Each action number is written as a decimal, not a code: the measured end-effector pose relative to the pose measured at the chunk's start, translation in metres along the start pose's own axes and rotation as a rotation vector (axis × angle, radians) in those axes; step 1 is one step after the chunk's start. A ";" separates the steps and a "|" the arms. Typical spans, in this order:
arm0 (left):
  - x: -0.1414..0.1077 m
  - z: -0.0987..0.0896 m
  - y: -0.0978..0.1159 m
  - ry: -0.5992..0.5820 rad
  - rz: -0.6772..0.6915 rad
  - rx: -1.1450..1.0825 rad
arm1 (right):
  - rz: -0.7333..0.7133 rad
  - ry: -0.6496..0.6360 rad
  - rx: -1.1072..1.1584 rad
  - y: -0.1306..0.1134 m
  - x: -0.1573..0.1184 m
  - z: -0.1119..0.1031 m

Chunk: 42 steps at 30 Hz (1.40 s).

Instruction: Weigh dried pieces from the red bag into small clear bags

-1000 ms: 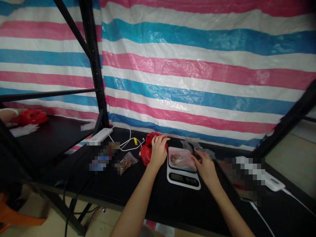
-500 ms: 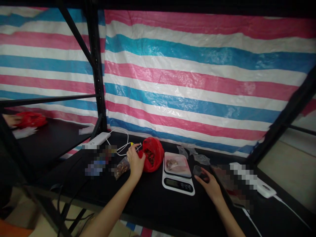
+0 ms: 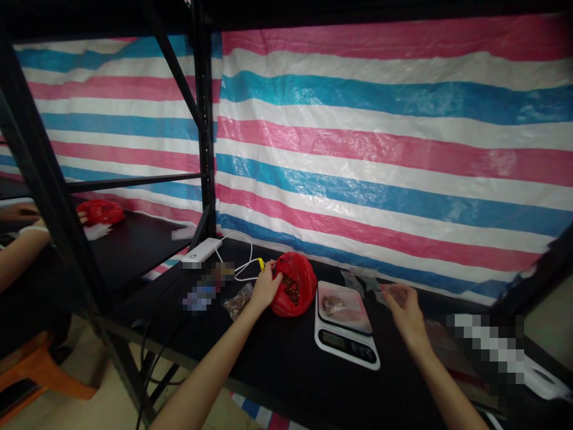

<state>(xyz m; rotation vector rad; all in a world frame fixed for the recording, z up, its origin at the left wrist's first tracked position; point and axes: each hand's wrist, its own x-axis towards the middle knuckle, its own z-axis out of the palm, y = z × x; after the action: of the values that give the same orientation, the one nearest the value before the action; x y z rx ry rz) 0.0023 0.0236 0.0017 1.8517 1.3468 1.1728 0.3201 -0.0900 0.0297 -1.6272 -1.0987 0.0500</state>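
Observation:
My left hand (image 3: 267, 288) is closed on the near-left rim of a red plastic bag (image 3: 304, 289), which gapes and shows small brown pieces (image 3: 292, 290) inside. Beside that wrist lies a clear bag of brown pieces (image 3: 239, 300). A white digital scale (image 3: 347, 352) stands right of the red bag, with a small filled clear bag (image 3: 333, 304) on its pan. My right hand (image 3: 407, 310) has its fingers curled beyond the scale's right side, by thin clear plastic bags (image 3: 369, 279). Something translucent shows between those fingers; its kind is unclear.
White power strips lie at the left (image 3: 203, 251) and right (image 3: 544, 376), with a white cable (image 3: 250, 251) by the left one. Dark metal posts (image 3: 206, 131) frame the black table (image 3: 286, 364). Another person's arm (image 3: 22, 257) reaches toward a second red bag (image 3: 105, 211).
My right hand has moved up and away from me, from beside the scale, where it held a small clear cup, to the thin bags. My left hand stays at the red bag. The view has shifted.

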 end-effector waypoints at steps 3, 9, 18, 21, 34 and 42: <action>0.027 0.004 0.009 -0.104 0.016 0.224 | -0.205 -0.171 -0.091 -0.054 0.008 0.030; 0.060 0.011 0.025 -0.136 0.132 0.211 | -0.446 -0.522 -0.669 -0.115 0.004 0.110; 0.049 -0.026 0.056 0.043 0.426 0.131 | -0.545 -0.426 -0.702 -0.135 0.000 0.114; 0.039 -0.033 0.056 0.088 0.510 0.180 | -0.612 -0.407 -0.671 -0.136 0.000 0.103; 0.012 -0.028 0.052 0.164 0.515 0.402 | -0.728 -0.387 -0.602 -0.131 0.002 0.086; 0.010 -0.037 0.044 -0.004 0.371 0.328 | -0.738 -0.833 -0.162 -0.158 -0.026 0.090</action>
<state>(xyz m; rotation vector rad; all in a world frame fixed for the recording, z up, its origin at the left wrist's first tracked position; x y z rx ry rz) -0.0099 0.0166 0.0583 2.4179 1.2876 1.1740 0.1584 -0.0484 0.1066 -1.2434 -2.3403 0.1639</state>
